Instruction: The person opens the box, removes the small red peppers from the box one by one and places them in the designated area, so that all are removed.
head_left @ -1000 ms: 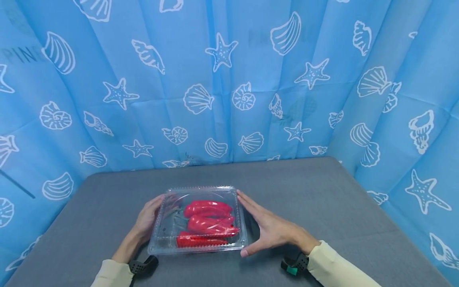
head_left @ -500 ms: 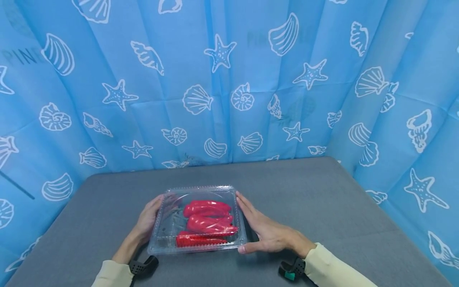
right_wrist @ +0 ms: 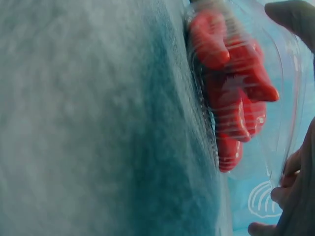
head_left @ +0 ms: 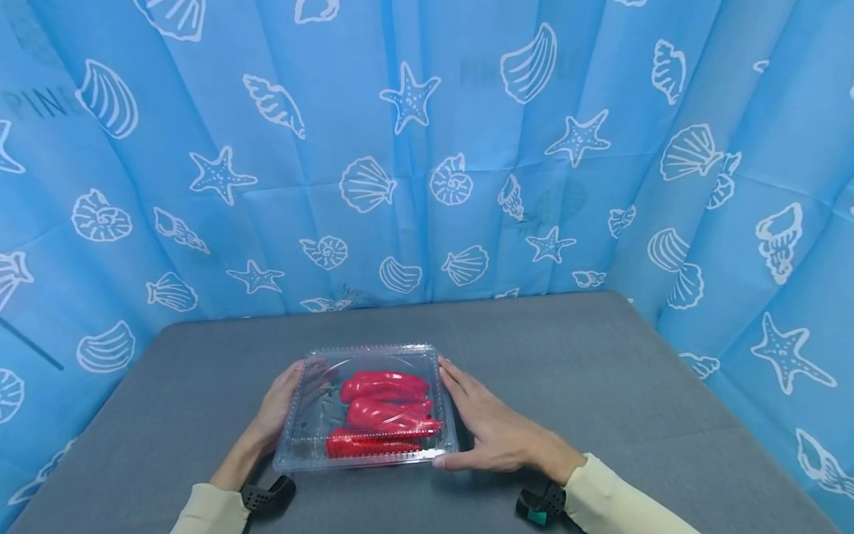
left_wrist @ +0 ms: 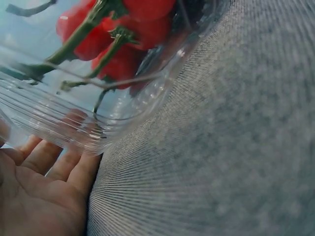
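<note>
1. We see the left hand [head_left: 273, 406] against the left side of the clear plastic box [head_left: 308, 439]; its grip is loose, the palm flat and its fingers [left_wrist: 44, 158] laid along the wall, with the tips showing through the plastic.
2. We see the right hand [head_left: 490, 426] gripping the box's right side: the thumb [head_left: 457, 460] meets the near corner, the fingers reach to the far corner, and the gap between them spans nearly the whole side.
3. The box lies in front of the person, between the two hands, low at the worktop [head_left: 567, 356]; we cannot tell whether its base touches the cloth. Its lid is down.
4. Inside, we make out several shiny red peppers [head_left: 387, 414], lying crosswise one behind another. Their green stems [left_wrist: 81, 32] face the left hand and their pointed tips face the right; the left part of the box holds only stems.
5. Grey ribbed cloth covers the worktop, and behind it hangs a blue curtain [head_left: 280, 178] printed with white shells and starfish.
6. We also notice pale yellow sleeves [head_left: 620, 500] and a black band [head_left: 268, 495] at each wrist.
</note>
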`<state>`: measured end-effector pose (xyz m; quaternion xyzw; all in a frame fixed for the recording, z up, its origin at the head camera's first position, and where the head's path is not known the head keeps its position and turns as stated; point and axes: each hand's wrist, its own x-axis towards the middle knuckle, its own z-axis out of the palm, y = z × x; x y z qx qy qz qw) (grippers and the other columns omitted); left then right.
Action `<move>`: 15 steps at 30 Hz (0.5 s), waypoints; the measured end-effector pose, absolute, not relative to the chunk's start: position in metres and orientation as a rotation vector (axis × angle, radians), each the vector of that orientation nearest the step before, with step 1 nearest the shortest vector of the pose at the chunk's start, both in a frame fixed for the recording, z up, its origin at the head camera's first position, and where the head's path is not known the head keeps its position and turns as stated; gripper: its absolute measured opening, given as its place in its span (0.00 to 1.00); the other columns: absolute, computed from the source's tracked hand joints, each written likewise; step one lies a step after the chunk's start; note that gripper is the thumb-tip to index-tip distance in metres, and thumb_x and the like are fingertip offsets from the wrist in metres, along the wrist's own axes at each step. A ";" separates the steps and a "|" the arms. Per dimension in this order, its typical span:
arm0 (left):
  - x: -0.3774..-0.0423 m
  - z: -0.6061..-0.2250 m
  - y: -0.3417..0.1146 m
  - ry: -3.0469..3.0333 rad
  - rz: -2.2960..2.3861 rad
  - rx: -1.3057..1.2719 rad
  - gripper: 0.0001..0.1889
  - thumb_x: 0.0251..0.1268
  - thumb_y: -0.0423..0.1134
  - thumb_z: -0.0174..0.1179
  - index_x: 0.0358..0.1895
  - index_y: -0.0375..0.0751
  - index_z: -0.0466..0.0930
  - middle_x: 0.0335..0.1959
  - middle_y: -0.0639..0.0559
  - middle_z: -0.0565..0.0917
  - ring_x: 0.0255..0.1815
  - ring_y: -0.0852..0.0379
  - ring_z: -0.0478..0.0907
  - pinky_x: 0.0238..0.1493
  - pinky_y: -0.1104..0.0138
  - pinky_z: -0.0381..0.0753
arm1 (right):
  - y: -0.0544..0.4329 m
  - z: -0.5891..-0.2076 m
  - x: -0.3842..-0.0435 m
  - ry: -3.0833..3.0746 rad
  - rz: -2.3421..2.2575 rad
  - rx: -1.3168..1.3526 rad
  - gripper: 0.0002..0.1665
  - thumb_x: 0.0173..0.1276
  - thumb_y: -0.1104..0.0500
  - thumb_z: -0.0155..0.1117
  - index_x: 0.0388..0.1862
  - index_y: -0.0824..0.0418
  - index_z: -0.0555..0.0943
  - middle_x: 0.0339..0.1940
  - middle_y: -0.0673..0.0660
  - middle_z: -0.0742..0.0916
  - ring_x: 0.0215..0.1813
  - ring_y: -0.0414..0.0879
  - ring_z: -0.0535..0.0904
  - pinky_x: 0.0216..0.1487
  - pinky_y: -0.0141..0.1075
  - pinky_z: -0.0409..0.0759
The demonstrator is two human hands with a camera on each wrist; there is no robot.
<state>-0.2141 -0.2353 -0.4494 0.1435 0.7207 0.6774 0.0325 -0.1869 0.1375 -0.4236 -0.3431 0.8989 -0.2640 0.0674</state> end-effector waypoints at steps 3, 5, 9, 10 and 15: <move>-0.214 -0.449 -0.234 2.223 2.093 0.446 0.32 0.87 0.48 0.28 0.74 0.20 0.53 0.72 0.20 0.61 0.71 0.29 0.63 0.64 0.68 0.73 | 0.134 -0.424 -0.185 2.746 -0.764 -1.020 0.73 0.58 0.21 0.62 0.85 0.55 0.38 0.85 0.47 0.40 0.84 0.49 0.39 0.80 0.55 0.46; -0.213 -0.449 -0.234 2.241 2.078 0.428 0.31 0.87 0.49 0.28 0.74 0.22 0.54 0.72 0.21 0.62 0.71 0.29 0.63 0.64 0.68 0.73 | 0.132 -0.424 -0.184 2.766 -0.745 -1.010 0.73 0.57 0.20 0.60 0.85 0.56 0.39 0.86 0.49 0.41 0.84 0.48 0.39 0.81 0.53 0.43; -0.212 -0.450 -0.234 2.271 2.041 0.426 0.31 0.87 0.49 0.27 0.75 0.25 0.53 0.73 0.23 0.62 0.72 0.27 0.62 0.70 0.54 0.69 | 0.128 -0.424 -0.181 2.808 -0.733 -1.000 0.74 0.56 0.18 0.59 0.85 0.59 0.41 0.86 0.52 0.43 0.84 0.47 0.39 0.81 0.50 0.40; -0.211 -0.450 -0.234 2.277 2.033 0.427 0.31 0.87 0.49 0.27 0.76 0.26 0.53 0.73 0.23 0.62 0.72 0.27 0.62 0.70 0.50 0.67 | 0.127 -0.424 -0.180 2.818 -0.732 -1.003 0.74 0.56 0.18 0.59 0.84 0.60 0.41 0.86 0.52 0.43 0.84 0.47 0.39 0.81 0.50 0.39; -0.211 -0.451 -0.234 2.289 2.030 0.441 0.31 0.87 0.49 0.27 0.75 0.26 0.53 0.73 0.23 0.62 0.72 0.26 0.62 0.70 0.51 0.69 | 0.123 -0.427 -0.177 2.860 -0.730 -1.040 0.74 0.58 0.19 0.58 0.84 0.62 0.41 0.86 0.55 0.44 0.84 0.48 0.40 0.81 0.49 0.39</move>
